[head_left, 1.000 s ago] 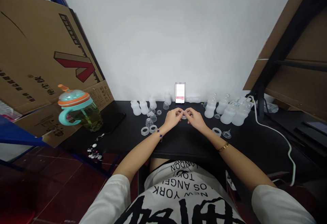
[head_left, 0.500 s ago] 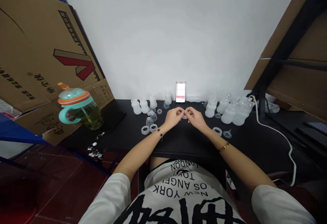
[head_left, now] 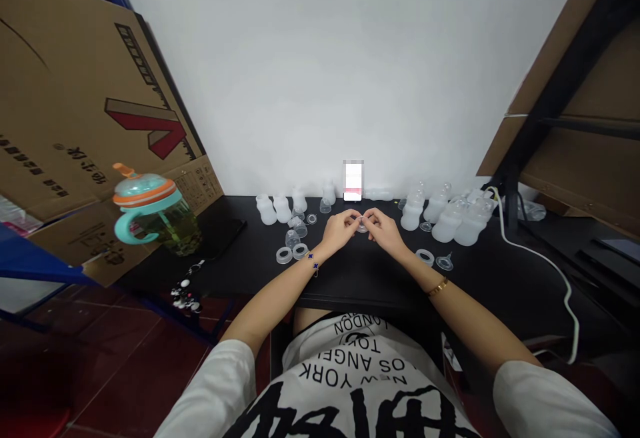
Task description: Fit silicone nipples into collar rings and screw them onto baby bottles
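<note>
My left hand (head_left: pixel 341 230) and my right hand (head_left: pixel 382 230) meet at the middle of the black table (head_left: pixel 240 271). Between their fingertips they pinch a small clear silicone piece (head_left: pixel 362 226), probably a bottle teat, partly hidden by my fingers. Nearest my left hand lie clear bottle collar rings (head_left: pixel 300 251) and a clear cap (head_left: pixel 293 239). Near my right hand are another ring (head_left: pixel 425 257) and a clear teat (head_left: pixel 444 263). Frosted plastic baby bottles (head_left: pixel 449 226) stand in a cluster to the right, with more (head_left: pixel 267 211) on the left.
An upright phone (head_left: pixel 353 181) with a blurred screen leans against the white wall behind the table. A teal and orange sippy cup (head_left: pixel 150 210) stands at the left, before a large cardboard box (head_left: pixel 85 91). A white cable (head_left: pixel 543 261) runs over the table's right side.
</note>
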